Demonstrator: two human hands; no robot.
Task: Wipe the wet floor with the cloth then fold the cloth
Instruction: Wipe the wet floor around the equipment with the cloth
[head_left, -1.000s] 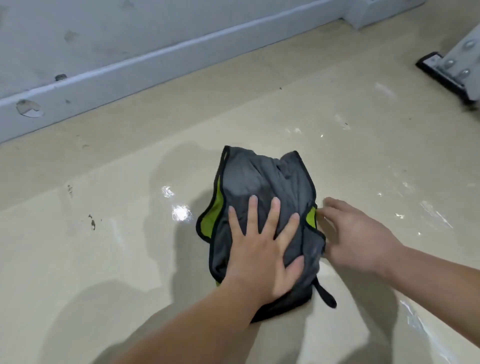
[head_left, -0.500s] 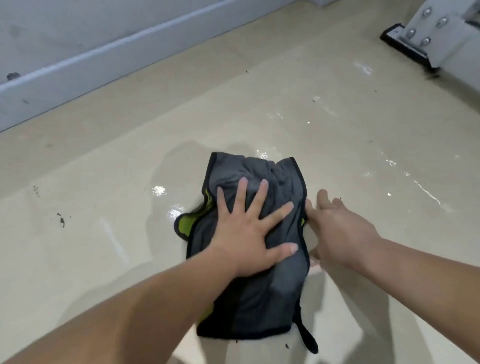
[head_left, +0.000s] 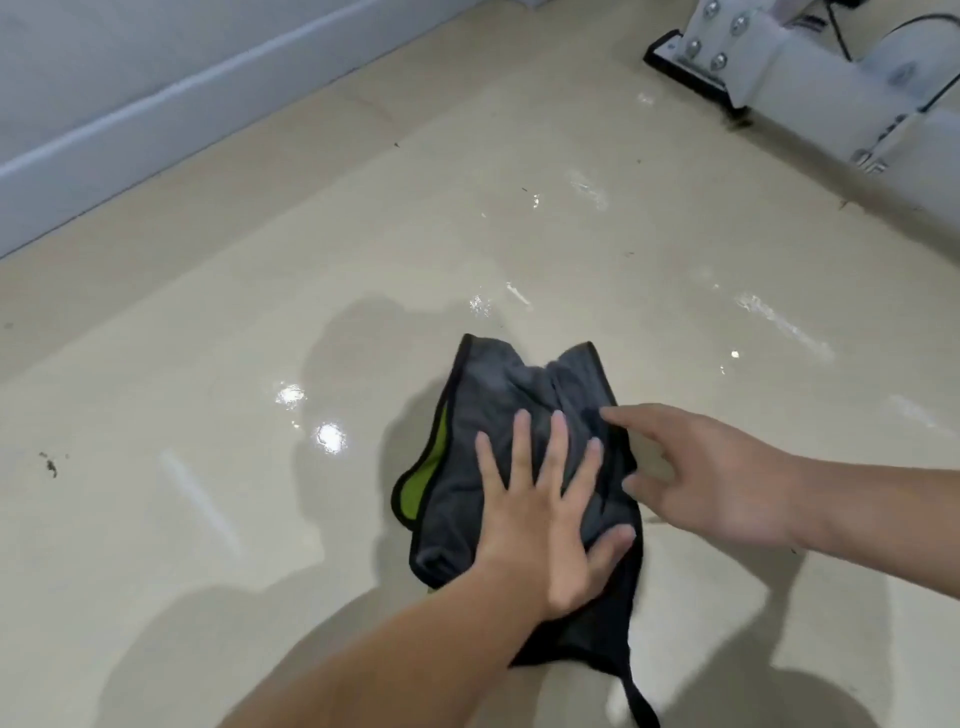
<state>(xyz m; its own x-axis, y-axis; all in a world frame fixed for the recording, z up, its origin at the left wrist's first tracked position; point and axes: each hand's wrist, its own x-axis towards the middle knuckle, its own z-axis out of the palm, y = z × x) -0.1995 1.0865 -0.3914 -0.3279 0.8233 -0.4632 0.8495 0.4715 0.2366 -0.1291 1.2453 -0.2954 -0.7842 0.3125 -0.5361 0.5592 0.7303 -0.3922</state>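
A dark grey cloth (head_left: 498, 379) with black trim and a lime green underside lies bunched on the wet, glossy beige floor (head_left: 322, 436). My left hand (head_left: 540, 519) presses flat on the middle of the cloth, fingers spread and pointing away from me. My right hand (head_left: 717, 478) hovers at the cloth's right edge with its fingers apart, the index fingertip reaching over the grey fabric and nothing held. A black hanging loop (head_left: 641, 701) trails from the cloth's near corner.
A white baseboard (head_left: 156, 114) runs along the wall at the far left. A white metal machine base (head_left: 727, 52) with bolts and a black foot stands at the far right. Water streaks (head_left: 779, 317) glint on the floor beyond the cloth.
My right hand has risen from the floor beside the cloth and now reaches over its right edge. My left hand stays pressed on the cloth. The view has shifted right.
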